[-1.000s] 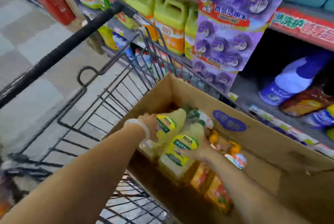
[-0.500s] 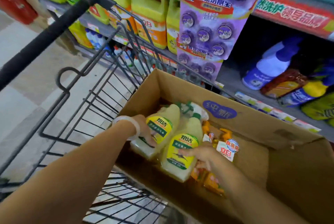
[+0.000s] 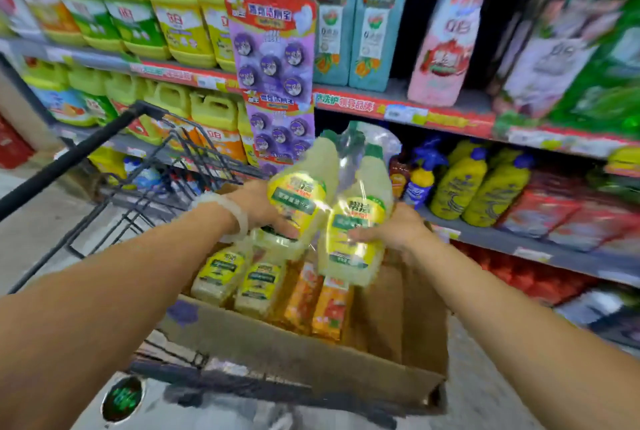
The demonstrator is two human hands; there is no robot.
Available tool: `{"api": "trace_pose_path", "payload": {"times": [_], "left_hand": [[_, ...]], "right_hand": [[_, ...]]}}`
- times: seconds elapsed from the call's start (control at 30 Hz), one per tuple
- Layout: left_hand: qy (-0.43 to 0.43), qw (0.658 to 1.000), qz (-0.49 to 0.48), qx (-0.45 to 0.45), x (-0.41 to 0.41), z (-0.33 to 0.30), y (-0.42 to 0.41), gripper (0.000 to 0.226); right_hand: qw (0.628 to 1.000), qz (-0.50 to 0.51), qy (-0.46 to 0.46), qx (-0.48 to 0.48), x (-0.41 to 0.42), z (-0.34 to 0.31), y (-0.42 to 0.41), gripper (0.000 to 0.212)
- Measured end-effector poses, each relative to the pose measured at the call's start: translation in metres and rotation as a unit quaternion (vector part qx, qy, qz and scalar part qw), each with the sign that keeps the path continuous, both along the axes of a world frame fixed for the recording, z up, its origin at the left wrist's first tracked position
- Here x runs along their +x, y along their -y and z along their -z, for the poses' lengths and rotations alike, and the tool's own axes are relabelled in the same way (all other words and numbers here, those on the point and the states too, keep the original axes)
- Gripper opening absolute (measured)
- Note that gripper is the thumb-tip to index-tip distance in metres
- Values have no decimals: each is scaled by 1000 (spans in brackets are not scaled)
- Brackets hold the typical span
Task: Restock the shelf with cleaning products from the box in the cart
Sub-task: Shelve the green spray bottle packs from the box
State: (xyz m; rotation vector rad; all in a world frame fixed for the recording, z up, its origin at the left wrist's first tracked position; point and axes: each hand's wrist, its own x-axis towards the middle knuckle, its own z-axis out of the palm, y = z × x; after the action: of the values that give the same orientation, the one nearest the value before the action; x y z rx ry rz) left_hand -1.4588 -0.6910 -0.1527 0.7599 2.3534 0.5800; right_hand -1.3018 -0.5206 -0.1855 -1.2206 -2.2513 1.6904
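A plastic-wrapped twin pack of yellow cleaner bottles (image 3: 349, 207) with green caps hangs above the cardboard box (image 3: 311, 350) in the cart (image 3: 145, 187). My left hand (image 3: 263, 211) grips its left bottle from the side and below. My right hand (image 3: 391, 228) holds the right bottle, fingers curled round its body. Inside the box lie more yellow bottles (image 3: 239, 273) and orange refill pouches (image 3: 318, 305). The shelf (image 3: 519, 242) stands just beyond the pack.
The shelf at hand height holds yellow bottles with blue caps (image 3: 478, 183) and red packs (image 3: 561, 211). Above stand teal pump bottles (image 3: 356, 34) and a pink bottle (image 3: 446, 45). A purple hanging card strip (image 3: 273, 76) and yellow jugs (image 3: 166, 13) are to the left.
Both hands have lifted the twin pack out of the box and up toward the shelf. The view has swung up and now faces the shelves.
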Motion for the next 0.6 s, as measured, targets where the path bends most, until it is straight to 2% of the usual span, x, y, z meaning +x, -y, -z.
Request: {"api": "trace_pose_path", "payload": {"times": [0.1,0.27,0.33,0.43,0.47,0.53,0.57,0.6], "left_hand": [[-38,996,33,77,63,-43,-30,50],[-96,967,124,200,178,-110,-93,46],[-99,957,137,236,216,-126,-122,51],[-101,934,160,303,274,-150,-164,80],[-100,925,174,323,293,-157,-177,82],[-92,914,186,350,332,-170,-201,64],[-87,906,194,367,348,-173,-215,62],[-92,896,201,385,362,-174,-232,71]], "right_hand": [[996,29,-35,78,73,-52,-27,71],[975,97,-77,183,208,-136,-65,39],[964,124,-82,222,259,-162,-80,44],[940,174,-100,275,329,-196,-97,46],[932,194,-109,285,351,-205,-102,46],[916,226,-132,304,391,-218,-112,50],[910,238,-136,312,409,-223,-118,54],[904,251,-133,320,427,-228,-125,55]]}}
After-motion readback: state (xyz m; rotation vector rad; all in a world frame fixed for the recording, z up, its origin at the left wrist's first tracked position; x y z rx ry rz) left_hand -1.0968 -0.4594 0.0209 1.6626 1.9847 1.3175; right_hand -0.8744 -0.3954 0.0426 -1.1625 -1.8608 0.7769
